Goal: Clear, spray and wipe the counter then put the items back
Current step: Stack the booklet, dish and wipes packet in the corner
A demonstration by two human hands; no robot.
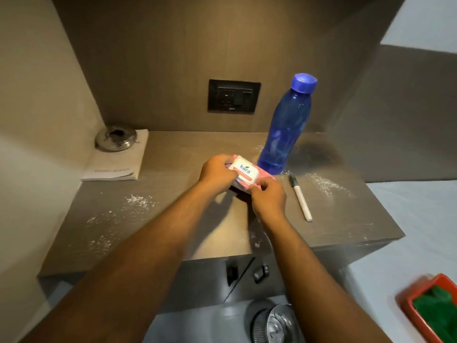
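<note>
At frame centre, the left hand (217,173) and right hand (268,196) both clasp a pink wet-wipes pack with a white lid (243,172) just above the dusty brown counter (173,211), beside a blue plastic bottle (284,129).

Warm, dim light falls from above and behind the camera, so the forearms cast soft shadows on the counter (173,219) and the blue bottle (286,125) throws a dark smudge to its right. Wide-angle distortion bends the walls outward at the edges. The lower corners look soft and smeared.
</note>
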